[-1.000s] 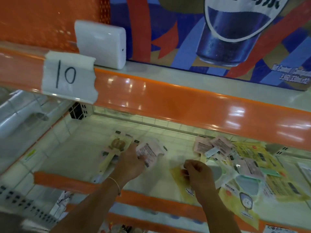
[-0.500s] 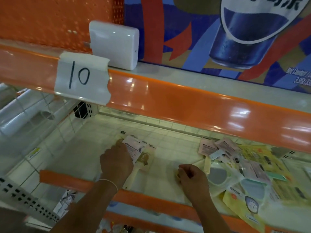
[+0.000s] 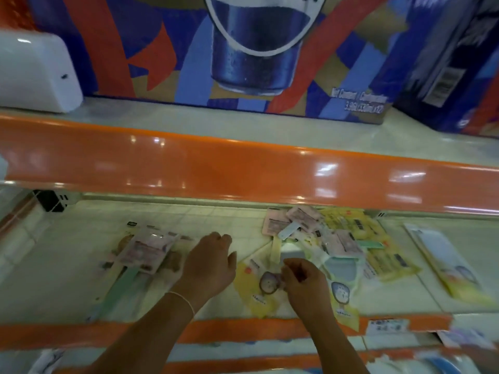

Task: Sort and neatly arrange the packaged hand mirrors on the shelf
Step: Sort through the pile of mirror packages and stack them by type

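A: What is the biggest thing here?

B: The shelf (image 3: 67, 265), pale with an orange front lip. Everything else I place against it. On the board above it stands a large blue and red drinks carton (image 3: 243, 55), with a white box (image 3: 35, 76) to the carton's left.

A: And on the shelf itself?

B: Right of its middle lies a loose heap of packaged hand mirrors (image 3: 348, 247), yellow and pink packs overlapping at all angles. At the shelf's far right one long pack (image 3: 445, 263) lies alone. Left of the middle sits a small stack of mirror packs (image 3: 147, 252), pink cards on top and a green handle (image 3: 118, 287) pointing toward the front lip.

A: The hands?

B: The left hand (image 3: 209, 263) hovers over the shelf's middle, just right of the small stack, fingers loosely bent and holding nothing. The right hand (image 3: 305, 279) is near the front lip, at the near edge of the heap, fingers curled over a yellow pack (image 3: 259, 287) with a round mirror face. Blur hides whether it pinches the pack.
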Tool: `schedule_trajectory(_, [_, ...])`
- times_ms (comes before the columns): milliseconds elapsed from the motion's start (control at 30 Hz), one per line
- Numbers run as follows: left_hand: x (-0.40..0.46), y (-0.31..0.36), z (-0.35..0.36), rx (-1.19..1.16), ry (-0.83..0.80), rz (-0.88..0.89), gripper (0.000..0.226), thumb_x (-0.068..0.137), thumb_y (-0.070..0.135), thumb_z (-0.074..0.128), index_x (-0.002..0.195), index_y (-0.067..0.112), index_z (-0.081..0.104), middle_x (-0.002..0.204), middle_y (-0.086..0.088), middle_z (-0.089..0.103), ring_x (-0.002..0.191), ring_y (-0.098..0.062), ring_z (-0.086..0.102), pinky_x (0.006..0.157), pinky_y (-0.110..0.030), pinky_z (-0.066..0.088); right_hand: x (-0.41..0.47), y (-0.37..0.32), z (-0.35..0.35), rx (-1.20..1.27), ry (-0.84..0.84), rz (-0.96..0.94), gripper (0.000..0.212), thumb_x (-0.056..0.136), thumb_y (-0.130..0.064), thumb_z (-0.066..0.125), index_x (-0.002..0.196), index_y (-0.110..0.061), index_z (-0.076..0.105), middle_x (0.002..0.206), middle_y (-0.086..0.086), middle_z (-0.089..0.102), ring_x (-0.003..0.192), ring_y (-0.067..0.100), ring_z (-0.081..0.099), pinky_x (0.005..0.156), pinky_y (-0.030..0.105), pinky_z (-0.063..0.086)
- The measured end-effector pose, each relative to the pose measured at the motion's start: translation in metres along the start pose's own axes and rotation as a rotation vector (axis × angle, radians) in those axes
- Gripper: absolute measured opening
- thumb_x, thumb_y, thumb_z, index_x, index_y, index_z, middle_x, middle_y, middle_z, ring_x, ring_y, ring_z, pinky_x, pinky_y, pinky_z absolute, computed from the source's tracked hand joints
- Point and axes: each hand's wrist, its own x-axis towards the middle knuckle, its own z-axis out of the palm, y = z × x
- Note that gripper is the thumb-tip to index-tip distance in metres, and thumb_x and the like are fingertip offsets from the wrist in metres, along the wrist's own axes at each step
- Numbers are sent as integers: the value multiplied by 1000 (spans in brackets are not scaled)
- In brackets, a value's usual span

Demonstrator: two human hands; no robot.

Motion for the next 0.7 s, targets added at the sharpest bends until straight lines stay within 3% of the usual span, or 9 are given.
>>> schedule_trajectory(200, [23,64,23,-89,-105,188,35,96,35,45,126,19,51,120,-1,53,111,-19,49,88,-33,47,19,22,-57,-37,89,34,12,90,-21,62,101,-23,68,81,-9,69,74,9,65,67,28,55])
schedule_trajectory(500, [63,174,61,-42,-212,413,43,97,36,45,135,17,47,137,-2,47,126,-21,42,99,-33,40,56,58,-150,-130,161,36,22,93,-23,58,114,-21,63,75,-8,64,66,6,59,53,9,40])
schedule_trajectory(600, [73,198,76,77,-276,454,47,97,35,43,139,15,41,145,-6,39,131,-25,37,103,-35,37,81,67,-169,-221,133,-31,28,94,-22,57,120,-14,63,94,-2,68,84,13,62,69,12,44])
schedule_trajectory(700, [82,214,88,121,-309,469,40,92,31,46,128,14,49,134,-9,48,120,-28,47,93,-36,43,110,74,-178,-356,58,-78,35,94,-20,54,128,-14,59,126,3,63,114,18,58,91,19,41])
